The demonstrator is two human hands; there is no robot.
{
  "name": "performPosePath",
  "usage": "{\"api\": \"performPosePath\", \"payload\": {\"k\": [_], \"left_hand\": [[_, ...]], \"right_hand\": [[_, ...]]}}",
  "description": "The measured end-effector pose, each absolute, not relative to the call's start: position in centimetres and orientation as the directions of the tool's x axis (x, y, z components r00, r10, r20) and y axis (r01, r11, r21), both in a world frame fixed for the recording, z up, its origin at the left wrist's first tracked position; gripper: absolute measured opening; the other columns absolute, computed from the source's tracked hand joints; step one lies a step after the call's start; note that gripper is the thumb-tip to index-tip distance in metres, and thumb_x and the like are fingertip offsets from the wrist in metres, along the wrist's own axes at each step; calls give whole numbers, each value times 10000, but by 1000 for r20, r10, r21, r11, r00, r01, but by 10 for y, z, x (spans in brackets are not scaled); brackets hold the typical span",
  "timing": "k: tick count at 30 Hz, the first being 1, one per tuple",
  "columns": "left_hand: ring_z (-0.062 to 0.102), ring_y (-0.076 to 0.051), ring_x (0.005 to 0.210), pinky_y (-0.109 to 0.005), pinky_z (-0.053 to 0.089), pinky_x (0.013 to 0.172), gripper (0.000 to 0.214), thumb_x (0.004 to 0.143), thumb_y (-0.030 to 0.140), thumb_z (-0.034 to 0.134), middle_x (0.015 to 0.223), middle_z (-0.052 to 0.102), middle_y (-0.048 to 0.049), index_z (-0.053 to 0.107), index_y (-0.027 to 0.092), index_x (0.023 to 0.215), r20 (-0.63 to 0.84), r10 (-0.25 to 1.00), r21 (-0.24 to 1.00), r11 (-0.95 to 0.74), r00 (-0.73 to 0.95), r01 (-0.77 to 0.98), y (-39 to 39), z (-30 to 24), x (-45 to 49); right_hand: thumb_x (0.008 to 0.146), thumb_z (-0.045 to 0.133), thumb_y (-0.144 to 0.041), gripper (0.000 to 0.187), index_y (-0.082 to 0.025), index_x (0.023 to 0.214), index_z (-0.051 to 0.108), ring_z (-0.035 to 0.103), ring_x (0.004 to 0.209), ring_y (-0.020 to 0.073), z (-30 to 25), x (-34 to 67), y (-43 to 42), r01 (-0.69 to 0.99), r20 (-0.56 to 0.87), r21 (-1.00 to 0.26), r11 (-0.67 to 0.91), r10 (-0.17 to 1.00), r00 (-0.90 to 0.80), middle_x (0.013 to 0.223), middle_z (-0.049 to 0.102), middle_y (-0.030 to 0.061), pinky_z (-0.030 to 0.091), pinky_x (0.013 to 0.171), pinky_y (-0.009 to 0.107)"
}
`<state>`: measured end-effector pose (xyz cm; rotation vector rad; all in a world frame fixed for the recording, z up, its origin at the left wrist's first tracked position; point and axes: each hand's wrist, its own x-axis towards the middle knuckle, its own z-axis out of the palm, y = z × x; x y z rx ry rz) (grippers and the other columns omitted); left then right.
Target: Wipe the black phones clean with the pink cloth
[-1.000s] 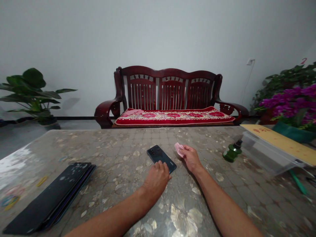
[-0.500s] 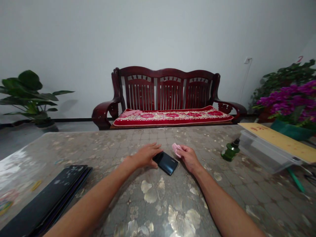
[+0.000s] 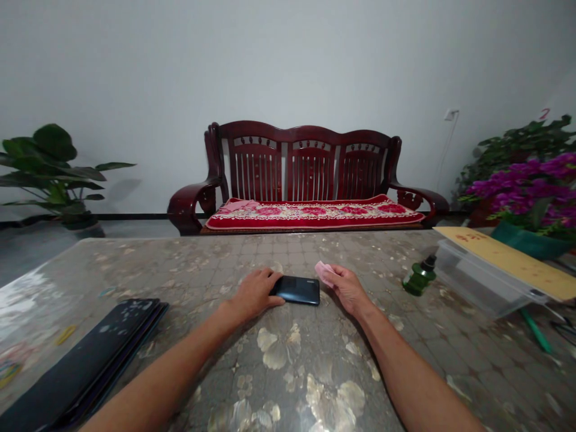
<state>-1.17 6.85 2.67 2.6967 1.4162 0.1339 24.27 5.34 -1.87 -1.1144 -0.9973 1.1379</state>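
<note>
Head view: a potted plant (image 3: 58, 174) stands on the floor at the far left, beyond the table (image 3: 292, 378). On the near left of the table lies a black, flat, layered item (image 3: 85, 360), set at a slant; its contents cannot be identified. A small yellow loop (image 3: 66, 335) lies just left of it.

The left hand (image 3: 256, 291) is at the center. It pinches the left end of the dark phone (image 3: 299, 291), thumb along the near edge and fingers at the far edge. The phone is crosswise in front of the person, back face showing, its right end free. Whether it rests fully on the table or is slightly raised cannot be determined.

A folded pink cloth (image 3: 323, 273) is positioned just beside the phone's far right corner. The right hand (image 3: 346, 288) pinches it between thumb and fingers; contact between cloth and phone cannot be confirmed.

Farther right stand a green bottle (image 3: 418, 279) with a black top and a clear plastic box (image 3: 472, 282) with a yellow board (image 3: 508, 258) on it.

Step in hand, as judged: securing the phone with the cloth ready alongside. The next move calls for a steady left grip and a light, controlled right hand.
</note>
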Motion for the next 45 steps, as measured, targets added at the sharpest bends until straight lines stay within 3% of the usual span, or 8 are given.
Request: {"api": "performPosePath", "payload": {"k": [5,7,11,14,24,30,38,45], "left_hand": [[572,-331,1146,-412,455,981,614,813,422,744,1241,632,-138,560,188,1350,37,880,158,-474,474,866,52,22,-18],[568,-322,1157,-404,442,995,652,793,406,757,1250,630,-124,539,201,1373,23,867,221,-489,497,844,52,19,-26],[537,-306,1230,-415,388,1070,720,761,351,779,1323,606,-116,499,210,1409,45,829,371,-532,557,761,55,10,-46],[507,-304,1282,-429,365,1104,700,768,329,772,1391,574,-112,506,225,1407,78,802,465,-554,592,690,53,6,-55],[511,-270,1296,-431,365,1128,570,803,269,745,1399,589,-106,577,207,1344,159,801,519,-565,577,642,51,-4,-58],[512,-274,1307,-430,369,1134,562,782,215,733,1408,590,-114,604,187,1329,158,803,519,-562,574,644,51,-2,-57],[513,-287,1321,-442,361,1140,533,811,255,703,1431,576,-109,612,203,1333,122,798,477,-568,590,671,50,3,-45],[518,-291,1327,-422,361,1138,557,829,361,717,1456,549,-126,603,188,1346,94,782,384,-600,616,702,50,5,-41]], "right_hand": [[641,823,-404,277,-162,764,769,581,693,174,-20,233,49,53,110,-993,101,976,190,709,671,12,433,652,273],[704,781,-317,145,-185,763,775,579,723,173,-18,230,46,235,206,-959,162,962,180,732,657,9,430,682,271],[880,613,-196,169,-211,893,781,606,826,187,-12,225,40,702,405,-649,291,914,-4,831,665,42,442,766,281],[914,573,-142,216,-213,952,773,602,885,199,-10,221,36,818,403,-487,307,909,-101,872,665,57,447,814,284],[965,520,-139,243,-191,1006,754,587,960,212,-1,210,31,910,297,-330,252,942,-153,954,664,80,433,877,280],[983,460,-120,307,-204,1045,748,591,978,201,1,197,24,884,271,-304,356,922,-278,980,670,69,430,870,264],[967,460,-93,320,-182,1034,760,584,981,223,10,209,32,960,262,-216,176,958,-116,992,681,100,435,883,281],[1011,472,-184,277,-210,1009,747,576,977,199,8,194,30,917,283,-199,346,916,-285,978,674,69,434,875,269]]}}
